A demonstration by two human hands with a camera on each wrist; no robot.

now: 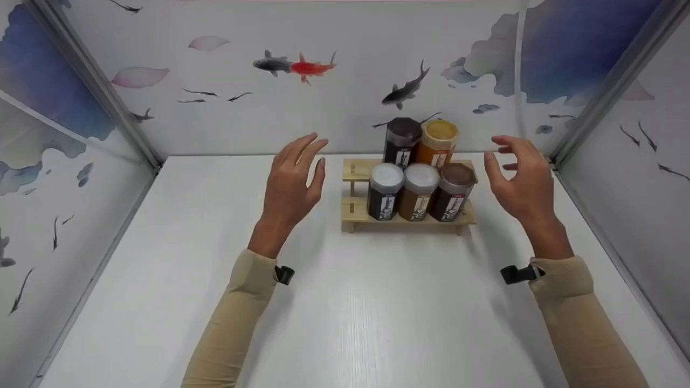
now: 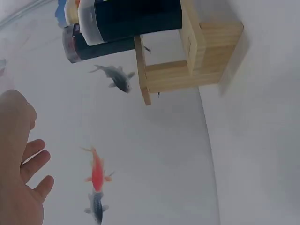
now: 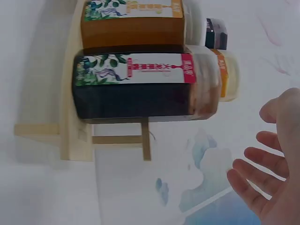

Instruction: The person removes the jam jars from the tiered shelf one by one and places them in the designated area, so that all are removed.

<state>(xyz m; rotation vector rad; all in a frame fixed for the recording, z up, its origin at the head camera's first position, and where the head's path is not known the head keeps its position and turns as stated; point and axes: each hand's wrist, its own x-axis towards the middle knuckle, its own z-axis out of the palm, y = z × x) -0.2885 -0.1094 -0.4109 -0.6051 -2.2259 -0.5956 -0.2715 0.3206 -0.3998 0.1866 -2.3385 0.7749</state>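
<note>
A small two-tier wooden rack (image 1: 356, 209) stands near the back of the white table, bearing several lidded jars. On its lower tier are a dark jar with a white lid (image 1: 386, 188), an amber jar (image 1: 418, 192) and a dark jar with a brownish lid (image 1: 453, 193). Behind them sit a black jar (image 1: 402, 141) and an orange jar with a yellow lid (image 1: 439, 141). My left hand (image 1: 292, 180) hovers left of the rack, fingers relaxed and holding nothing. To the right, my right hand (image 1: 520, 175) is raised with loosely bent fingers, apart from the jars.
White panels printed with fish and blue clouds enclose the table (image 1: 345, 312) at the back and both sides. Metal posts (image 1: 620, 81) stand at the back corners. Each wrist wears a black strap (image 1: 520, 274) at the beige sleeve.
</note>
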